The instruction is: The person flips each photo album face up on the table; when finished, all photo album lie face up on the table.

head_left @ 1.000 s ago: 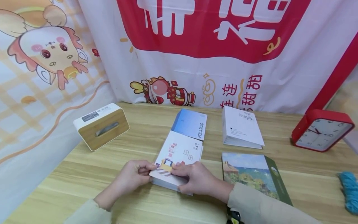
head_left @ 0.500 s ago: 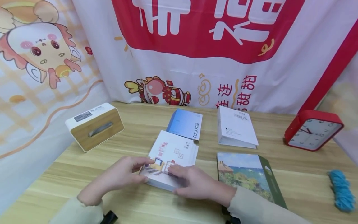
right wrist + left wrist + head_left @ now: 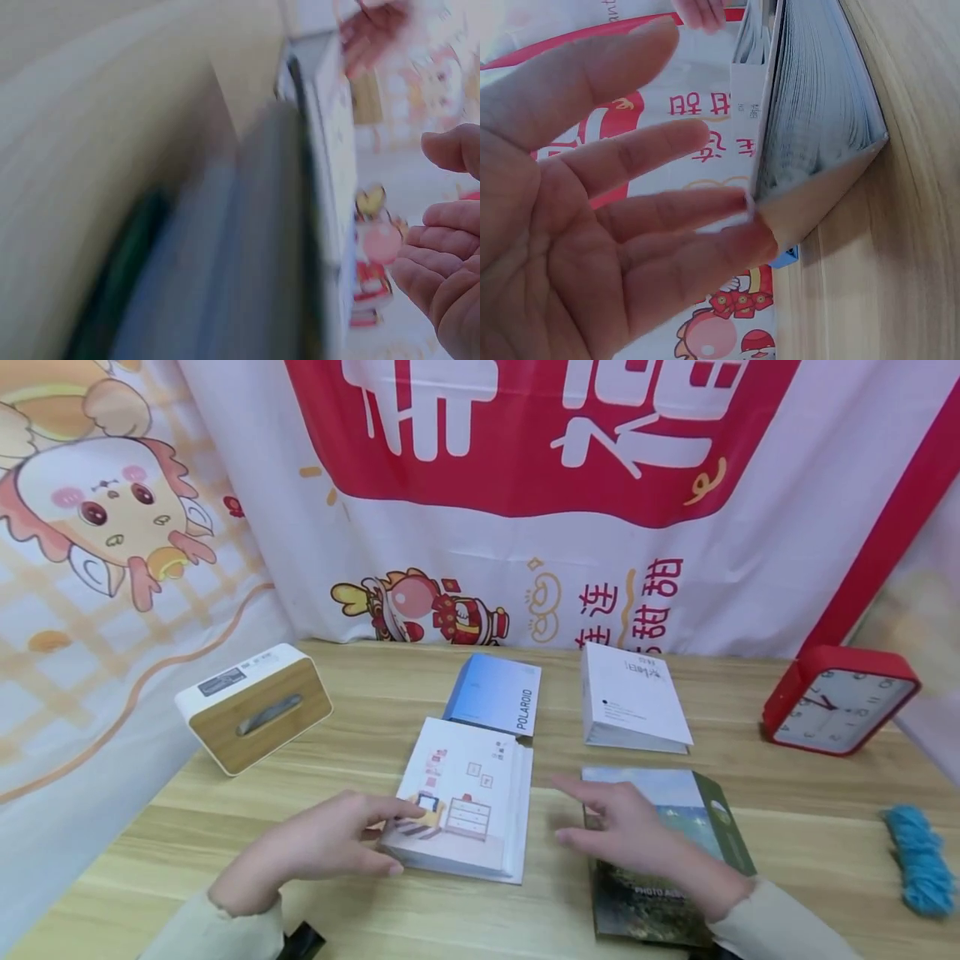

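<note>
A thick white photo album (image 3: 487,760) with a printed room drawing lies in the middle of the table. My left hand (image 3: 330,839) is at its left front corner, index finger over the cover and fingers loosely extended. In the left wrist view the fingertips of that hand (image 3: 577,225) meet the spine edge of the album (image 3: 817,97). My right hand (image 3: 626,818) hovers with fingers spread over a green photo album (image 3: 652,910) with a landscape cover, hiding part of it. The right wrist view shows the hand (image 3: 450,255) holding nothing, with blurred album pages (image 3: 225,277) beside it.
Behind the white album lies a blue POLAROID album (image 3: 495,693). To its right is another white album (image 3: 637,702). A red clock (image 3: 843,706) and a blue yarn skein (image 3: 921,860) are at the right, and a white-and-wood box (image 3: 258,714) at the left.
My right hand has let go of the white album's front and moved right, over the green album. My left hand stays at the white album's corner, with its grip loosened.
</note>
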`<state>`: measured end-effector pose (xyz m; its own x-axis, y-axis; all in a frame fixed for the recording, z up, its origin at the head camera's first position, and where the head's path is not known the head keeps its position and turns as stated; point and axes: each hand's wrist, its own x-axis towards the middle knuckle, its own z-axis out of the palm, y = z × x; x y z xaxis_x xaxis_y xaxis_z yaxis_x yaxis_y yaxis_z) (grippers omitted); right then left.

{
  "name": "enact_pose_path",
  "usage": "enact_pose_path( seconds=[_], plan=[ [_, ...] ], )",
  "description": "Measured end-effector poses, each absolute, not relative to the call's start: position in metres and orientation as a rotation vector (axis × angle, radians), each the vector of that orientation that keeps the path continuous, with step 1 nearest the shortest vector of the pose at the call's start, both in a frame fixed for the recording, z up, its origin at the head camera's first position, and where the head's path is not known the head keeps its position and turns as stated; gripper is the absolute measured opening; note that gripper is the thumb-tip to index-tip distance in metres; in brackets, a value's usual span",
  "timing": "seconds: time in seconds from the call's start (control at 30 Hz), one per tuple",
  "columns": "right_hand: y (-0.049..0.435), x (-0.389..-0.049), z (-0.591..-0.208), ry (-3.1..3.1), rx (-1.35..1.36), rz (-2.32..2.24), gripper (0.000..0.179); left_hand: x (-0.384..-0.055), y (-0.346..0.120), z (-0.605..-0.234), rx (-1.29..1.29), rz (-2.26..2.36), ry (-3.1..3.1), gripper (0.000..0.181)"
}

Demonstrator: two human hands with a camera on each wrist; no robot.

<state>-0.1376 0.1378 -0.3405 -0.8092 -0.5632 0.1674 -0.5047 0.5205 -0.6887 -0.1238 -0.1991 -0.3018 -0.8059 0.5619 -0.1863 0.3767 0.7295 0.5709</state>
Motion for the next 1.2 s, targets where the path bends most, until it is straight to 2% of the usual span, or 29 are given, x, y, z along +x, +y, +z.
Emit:
enact_pose_path(
  seconds=[0.13, 0.3, 0.47, 0.77, 0.9, 1.07, 1.2],
  plan=[
    [0.167, -0.132, -0.331, 2.725, -0.838, -1.197, 0.055, -0.124, -0.196, -0.298, 0.735, 0.727, 2.663, 0.054],
    [0.201, -0.121, -0.321, 2.758, -0.704, -1.185, 0.052, -0.129, -0.177, -0.289, 0.833, 0.719, 2.774, 0.046],
    [0.233, -0.116, -0.323, 2.747, -0.599, -1.157, 0.057, -0.136, -0.14, -0.28, 1.081, 0.744, 2.81, 0.04],
    [0.29, -0.112, -0.345, 2.62, -0.369, -1.184, 0.07, -0.148, -0.061, -0.283, 1.516, 0.812, 2.645, 0.045],
    [0.308, -0.109, -0.355, 2.583, -0.373, -1.251, 0.076, -0.151, -0.027, -0.284, 1.56, 0.814, 2.57, 0.047],
    [0.322, -0.104, -0.368, 2.488, -0.483, -1.326, 0.082, -0.149, 0.011, -0.29, 1.495, 0.704, 2.474, 0.055],
    [0.332, -0.104, -0.379, 2.341, -0.464, -1.364, 0.086, -0.147, 0.038, -0.301, 1.444, 0.556, 2.382, 0.057]
  ],
)
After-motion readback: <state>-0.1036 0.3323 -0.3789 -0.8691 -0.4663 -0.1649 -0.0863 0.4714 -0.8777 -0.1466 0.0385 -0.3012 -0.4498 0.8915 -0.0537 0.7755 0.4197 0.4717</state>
